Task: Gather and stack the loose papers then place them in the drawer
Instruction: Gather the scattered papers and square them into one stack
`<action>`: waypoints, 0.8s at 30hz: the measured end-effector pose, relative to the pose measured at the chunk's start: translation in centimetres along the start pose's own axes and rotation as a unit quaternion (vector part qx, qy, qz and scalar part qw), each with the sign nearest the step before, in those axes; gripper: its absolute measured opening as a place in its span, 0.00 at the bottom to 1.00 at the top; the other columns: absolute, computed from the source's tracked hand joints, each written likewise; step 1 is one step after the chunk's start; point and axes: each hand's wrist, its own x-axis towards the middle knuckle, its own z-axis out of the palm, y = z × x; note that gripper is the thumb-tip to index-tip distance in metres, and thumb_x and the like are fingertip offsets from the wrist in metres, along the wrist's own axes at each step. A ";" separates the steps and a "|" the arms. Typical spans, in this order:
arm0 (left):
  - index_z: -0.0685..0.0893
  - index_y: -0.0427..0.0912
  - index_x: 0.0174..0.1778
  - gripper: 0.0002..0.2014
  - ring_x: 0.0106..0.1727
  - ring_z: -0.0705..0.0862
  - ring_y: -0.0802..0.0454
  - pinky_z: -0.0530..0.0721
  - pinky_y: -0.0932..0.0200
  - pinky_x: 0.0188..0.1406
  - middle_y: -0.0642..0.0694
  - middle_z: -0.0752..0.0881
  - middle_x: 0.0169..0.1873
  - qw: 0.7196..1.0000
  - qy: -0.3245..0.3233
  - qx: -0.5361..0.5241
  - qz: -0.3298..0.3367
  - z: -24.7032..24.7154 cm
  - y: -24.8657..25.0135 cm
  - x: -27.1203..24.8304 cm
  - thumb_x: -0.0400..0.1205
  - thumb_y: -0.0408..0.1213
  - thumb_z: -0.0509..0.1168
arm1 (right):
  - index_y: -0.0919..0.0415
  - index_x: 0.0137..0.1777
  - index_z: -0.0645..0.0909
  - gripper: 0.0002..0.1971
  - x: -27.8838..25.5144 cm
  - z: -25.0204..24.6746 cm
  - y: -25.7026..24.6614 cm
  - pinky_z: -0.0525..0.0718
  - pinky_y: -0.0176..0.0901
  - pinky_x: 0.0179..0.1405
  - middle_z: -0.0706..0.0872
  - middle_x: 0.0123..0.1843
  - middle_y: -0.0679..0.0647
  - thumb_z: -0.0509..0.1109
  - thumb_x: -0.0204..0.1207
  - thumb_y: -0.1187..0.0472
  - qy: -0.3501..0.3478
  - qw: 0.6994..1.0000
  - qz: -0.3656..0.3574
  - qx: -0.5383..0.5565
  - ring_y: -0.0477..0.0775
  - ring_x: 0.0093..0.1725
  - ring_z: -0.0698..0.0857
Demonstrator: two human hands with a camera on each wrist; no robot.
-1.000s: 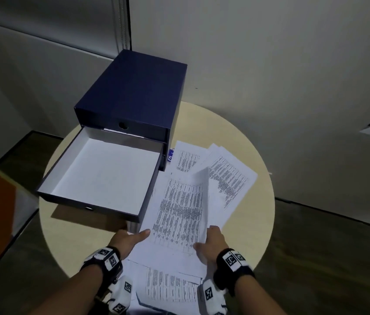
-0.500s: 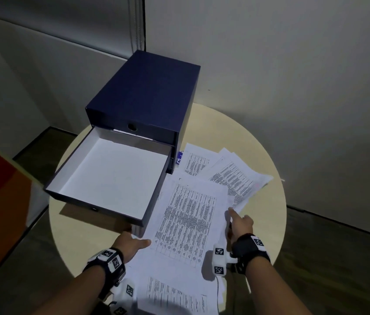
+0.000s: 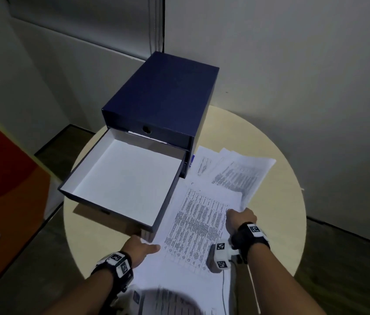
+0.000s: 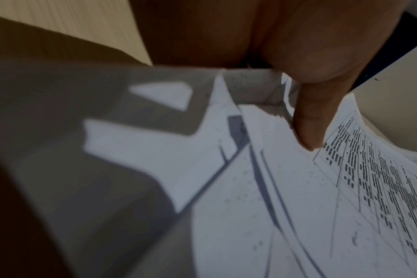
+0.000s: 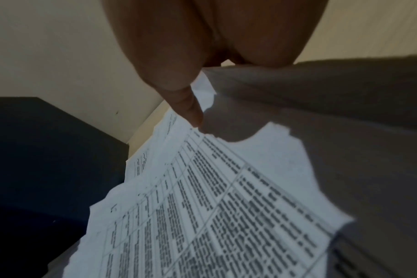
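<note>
Since a second ago right hand [image 3: 240, 218] has shifted rightward, thumb now pinching far printed sheets [image 3: 241, 175]; left hand [image 3: 139, 248] pinches the nearer sheet [image 3: 198, 226], thumb on top; open drawer [image 3: 120, 176] sits just beyond the left grip; round table [image 3: 277, 201] underneath.

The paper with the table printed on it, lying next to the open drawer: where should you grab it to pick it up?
Probably by its two long side edges, one hand from each side. The paper lies flat and floppy on other sheets. The left hand holds its near left edge and the right hand its right edge, so it should not sag.
</note>
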 end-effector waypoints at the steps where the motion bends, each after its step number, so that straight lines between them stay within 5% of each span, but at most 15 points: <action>1: 0.76 0.09 0.47 0.38 0.34 0.85 0.34 0.82 0.46 0.38 0.30 0.85 0.29 1.000 -0.005 -0.008 0.004 0.0 0.0 0.1 0.67 0.46 0.82 | 0.64 0.53 0.78 0.21 -0.1 0.3 -0.4 0.83 0.46 0.31 0.83 0.49 0.61 0.68 0.64 0.51 0.004 1.000 -0.008 0.006 0.63 0.37 0.87; 3: 0.68 0.08 0.61 0.47 0.43 0.86 0.25 0.85 0.39 0.43 0.21 0.86 0.41 1.000 -0.017 -0.006 0.006 -0.1 0.2 -0.1 0.67 0.48 0.82 | 0.60 0.60 0.77 0.26 -0.2 0.9 -0.9 0.79 0.42 0.29 0.82 0.48 0.59 0.68 0.62 0.50 -0.010 0.997 -0.024 0.070 0.60 0.35 0.84; 4: 0.70 0.08 0.59 0.45 0.39 0.87 0.27 0.85 0.40 0.38 0.22 0.86 0.38 1.000 -0.015 -0.006 0.005 -0.2 0.3 -0.2 0.68 0.47 0.81 | 0.58 0.65 0.75 0.30 0.1 1.1 -1.0 0.79 0.44 0.33 0.81 0.48 0.58 0.69 0.61 0.49 -0.030 0.993 -0.022 0.109 0.60 0.35 0.83; 6: 0.77 0.14 0.42 0.33 0.27 0.84 0.36 0.81 0.49 0.30 0.30 0.83 0.26 1.000 -0.002 0.005 0.005 -0.2 0.3 0.0 0.69 0.45 0.81 | 0.58 0.80 0.63 0.44 0.9 1.2 -1.0 0.80 0.50 0.45 0.79 0.54 0.59 0.71 0.64 0.43 -0.056 0.985 -0.001 0.165 0.62 0.45 0.84; 8: 0.76 0.30 0.25 0.24 0.21 0.79 0.43 0.77 0.55 0.31 0.38 0.79 0.18 1.000 -0.002 0.018 0.008 -0.2 0.2 0.1 0.70 0.44 0.81 | 0.62 0.81 0.62 0.53 2.3 1.1 -0.6 0.73 0.45 0.38 0.77 0.46 0.57 0.70 0.59 0.34 -0.055 0.982 0.024 0.177 0.56 0.37 0.79; 9: 0.71 0.38 0.20 0.25 0.17 0.74 0.49 0.72 0.59 0.28 0.46 0.75 0.14 1.000 -0.009 0.012 0.011 -0.2 0.3 0.0 0.71 0.43 0.80 | 0.66 0.75 0.70 0.51 2.4 0.7 -0.5 0.67 0.40 0.33 0.75 0.37 0.53 0.70 0.57 0.32 -0.049 0.982 0.032 0.180 0.52 0.30 0.74; 11: 0.67 0.44 0.19 0.27 0.14 0.68 0.55 0.66 0.62 0.23 0.54 0.70 0.11 1.000 -0.015 0.014 0.011 -0.2 0.3 0.0 0.72 0.42 0.79 | 0.66 0.46 0.80 0.31 2.1 -0.2 -0.5 0.69 0.41 0.31 0.71 0.24 0.51 0.70 0.61 0.35 -0.050 0.978 0.039 0.198 0.51 0.21 0.70; 13: 0.67 0.44 0.19 0.27 0.14 0.68 0.55 0.65 0.63 0.21 0.54 0.69 0.10 1.000 -0.013 0.016 0.014 -0.3 0.3 0.1 0.72 0.43 0.79 | 0.62 0.22 0.73 0.25 1.4 -1.3 -0.6 0.73 0.47 0.34 0.69 0.14 0.55 0.70 0.72 0.44 -0.037 0.972 0.028 0.229 0.53 0.14 0.68; 15: 0.66 0.45 0.18 0.28 0.13 0.66 0.55 0.64 0.62 0.21 0.54 0.68 0.11 0.999 -0.018 0.020 0.020 -0.3 0.2 0.2 0.73 0.43 0.79 | 0.59 0.17 0.70 0.28 1.5 -2.8 -0.3 0.71 0.47 0.30 0.67 0.10 0.55 0.70 0.77 0.49 -0.007 0.967 0.019 0.255 0.53 0.11 0.65; 17: 0.63 0.46 0.18 0.29 0.11 0.64 0.55 0.63 0.62 0.20 0.53 0.66 0.11 0.999 -0.023 0.018 0.021 -0.2 0.1 0.3 0.73 0.42 0.78 | 0.61 0.29 0.75 0.20 1.3 -4.7 -0.4 0.69 0.45 0.26 0.70 0.12 0.56 0.69 0.79 0.50 0.024 0.966 0.008 0.256 0.53 0.11 0.69; 19: 0.63 0.47 0.17 0.30 0.12 0.64 0.54 0.63 0.62 0.22 0.53 0.66 0.11 0.999 -0.029 0.022 0.020 -0.2 0.0 0.4 0.73 0.42 0.79 | 0.58 0.54 0.79 0.12 0.8 -6.4 -0.6 0.74 0.44 0.29 0.79 0.23 0.59 0.66 0.82 0.50 0.071 0.971 -0.020 0.229 0.56 0.22 0.78; 22: 0.61 0.49 0.15 0.32 0.15 0.63 0.53 0.61 0.61 0.25 0.52 0.65 0.13 0.999 -0.032 0.029 0.028 -0.1 -0.1 0.7 0.72 0.41 0.79 | 0.63 0.64 0.77 0.16 -0.3 -9.2 -1.1 0.76 0.48 0.49 0.83 0.48 0.56 0.61 0.85 0.52 0.136 0.959 -0.096 0.229 0.59 0.47 0.82; 24: 0.60 0.49 0.15 0.32 0.15 0.62 0.53 0.61 0.61 0.24 0.51 0.65 0.14 0.998 -0.030 0.030 0.035 0.0 -0.1 0.7 0.73 0.40 0.79 | 0.63 0.66 0.76 0.19 -1.3 -11.3 -2.0 0.77 0.50 0.45 0.80 0.40 0.54 0.61 0.84 0.48 0.155 0.949 -0.119 0.248 0.58 0.38 0.81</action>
